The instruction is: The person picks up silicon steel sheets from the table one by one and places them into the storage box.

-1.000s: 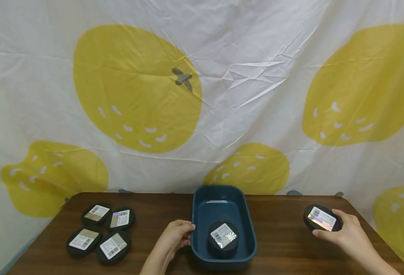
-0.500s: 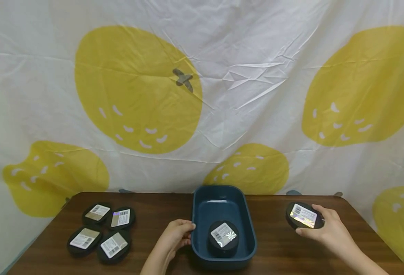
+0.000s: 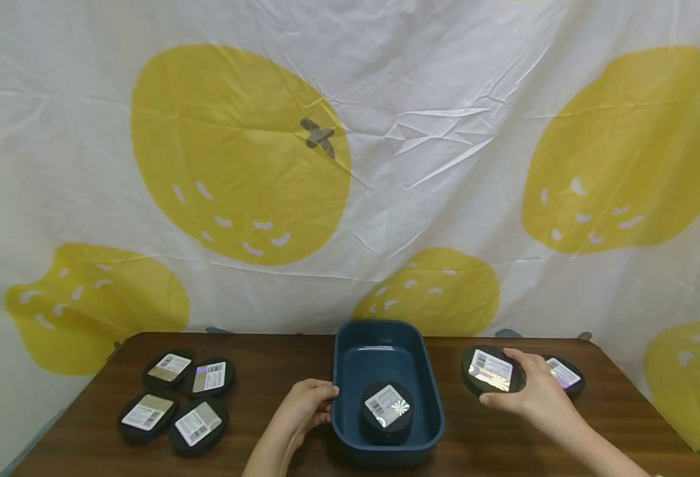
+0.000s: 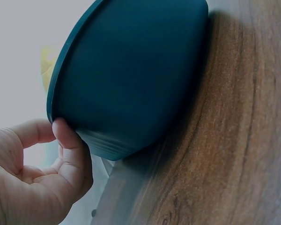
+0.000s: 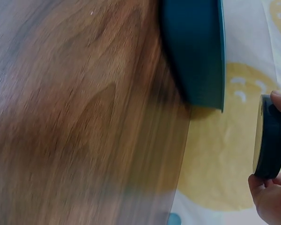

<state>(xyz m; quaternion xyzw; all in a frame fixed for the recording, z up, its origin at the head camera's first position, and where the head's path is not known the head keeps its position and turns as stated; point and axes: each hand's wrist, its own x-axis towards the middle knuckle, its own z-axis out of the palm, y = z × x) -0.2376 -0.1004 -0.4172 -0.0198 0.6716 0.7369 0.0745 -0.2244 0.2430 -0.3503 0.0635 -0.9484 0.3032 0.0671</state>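
My right hand [image 3: 537, 394] grips a thick black disc [image 3: 481, 366] with a white and silver barcode label, thumb and fingers on its opposite edges. In the right wrist view the disc [image 5: 272, 138] is edge-on and held clear of the table. My left hand [image 3: 304, 407] pinches the left rim of a dark blue rectangular bin [image 3: 436, 397], thumb and finger meeting at the rim in the left wrist view. Inside the bin, near its front end, sits a labelled black disc [image 3: 387, 411]. Another disc [image 3: 564, 374] lies on the table, partly hidden behind my right hand.
Several similar labelled black discs [image 3: 197, 424] lie grouped on the left of the brown wooden table [image 3: 266, 358]. A white cloth [image 3: 433, 199] printed with yellow fruit hangs behind the table's back edge.
My right hand has carried its disc leftward toward the bin. The disc on the table at the right has come into view. My left hand and the bin stay where they were.
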